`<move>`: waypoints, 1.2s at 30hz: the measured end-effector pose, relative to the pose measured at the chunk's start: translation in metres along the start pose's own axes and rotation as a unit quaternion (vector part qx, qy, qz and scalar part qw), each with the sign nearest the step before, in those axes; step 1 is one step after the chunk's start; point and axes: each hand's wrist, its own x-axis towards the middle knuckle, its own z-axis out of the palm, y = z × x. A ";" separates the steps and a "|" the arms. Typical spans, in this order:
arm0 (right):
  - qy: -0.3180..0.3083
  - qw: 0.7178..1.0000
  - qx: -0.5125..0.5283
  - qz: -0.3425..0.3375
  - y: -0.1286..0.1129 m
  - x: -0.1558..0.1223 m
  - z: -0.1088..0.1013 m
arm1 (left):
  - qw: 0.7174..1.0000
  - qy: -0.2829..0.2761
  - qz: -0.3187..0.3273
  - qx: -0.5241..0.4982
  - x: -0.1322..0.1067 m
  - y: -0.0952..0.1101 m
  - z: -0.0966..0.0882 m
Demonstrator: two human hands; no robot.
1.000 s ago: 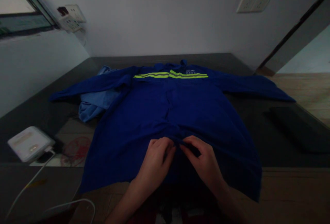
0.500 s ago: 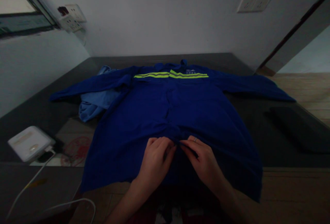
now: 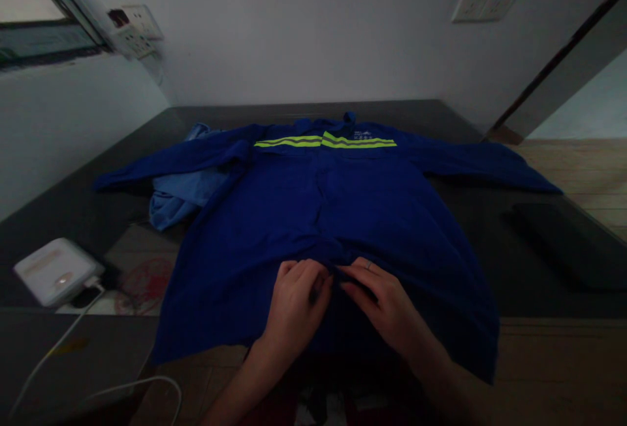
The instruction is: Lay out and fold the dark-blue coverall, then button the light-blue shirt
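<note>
I see the left hand (image 3: 295, 298) pinching the reflective-striped work jacket (image 3: 267, 210) spread mid-frame, but in the dim lower centre I cannot tell whether the right hand (image 3: 390, 302) grips it.

My single feed comes from the person's head — above the near edge of the dark table (image 3: 490, 217), facing forward and tilted down. The left hand (image 3: 296, 298) and right hand (image 3: 385, 295) sit close to the lens, low and central; the pale wall (image 3: 313, 34) stands farther off, filling the top.
</note>
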 end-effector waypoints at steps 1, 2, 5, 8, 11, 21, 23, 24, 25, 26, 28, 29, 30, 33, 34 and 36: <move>-0.003 1.000 0.027 0.006 -0.001 0.002 -0.001 | 1.000 0.001 -0.002 -0.003 0.000 0.000 0.000; -0.001 0.999 0.052 0.013 -0.001 0.003 -0.002 | 1.000 0.001 -0.003 -0.006 0.000 0.000 0.000; 0.012 0.994 0.099 0.049 -0.001 0.009 -0.003 | 1.000 0.004 -0.004 -0.011 0.001 -0.001 0.000; 0.025 0.987 0.122 0.099 0.000 0.012 0.000 | 1.000 0.005 0.000 -0.014 0.002 -0.002 -0.001; 0.043 0.979 0.138 0.140 0.001 0.012 0.001 | 1.000 0.005 -0.005 -0.012 0.002 -0.002 -0.001; 0.029 0.975 0.171 0.138 0.006 0.016 -0.002 | 1.000 -0.003 0.003 -0.009 0.000 -0.002 0.000; 0.019 0.970 0.196 0.144 0.005 0.017 -0.001 | 1.000 -0.002 0.008 -0.008 0.000 -0.002 -0.001; 0.020 0.968 0.202 0.146 0.005 0.017 -0.001 | 1.000 0.000 0.013 -0.009 0.000 -0.002 -0.001; 0.024 0.968 0.202 0.145 0.005 0.017 0.000 | 1.000 0.001 0.019 -0.010 0.000 -0.002 -0.001; 0.028 0.970 0.198 0.141 0.005 0.016 0.000 | 1.000 0.004 0.024 -0.012 0.000 -0.002 -0.001; 0.035 0.975 0.183 0.124 0.005 0.015 0.001 | 0.999 0.007 0.030 -0.016 0.000 -0.003 -0.002; 0.038 0.977 0.175 0.114 0.005 0.015 0.001 | 0.999 0.008 0.031 -0.018 -0.001 -0.003 -0.001; 0.041 0.980 0.165 0.107 0.005 0.014 0.002 | 0.999 0.008 0.031 -0.020 -0.002 -0.004 -0.001; 0.059 0.986 0.131 0.090 0.003 0.012 0.003 | 0.999 -0.001 0.027 -0.025 -0.003 -0.006 -0.001; 0.067 0.987 0.119 0.084 0.002 0.012 0.003 | 0.999 -0.004 0.026 -0.028 -0.004 -0.007 -0.001; 0.080 0.989 0.102 0.069 0.001 0.011 0.004 | 0.999 -0.010 0.027 -0.033 -0.005 -0.008 -0.001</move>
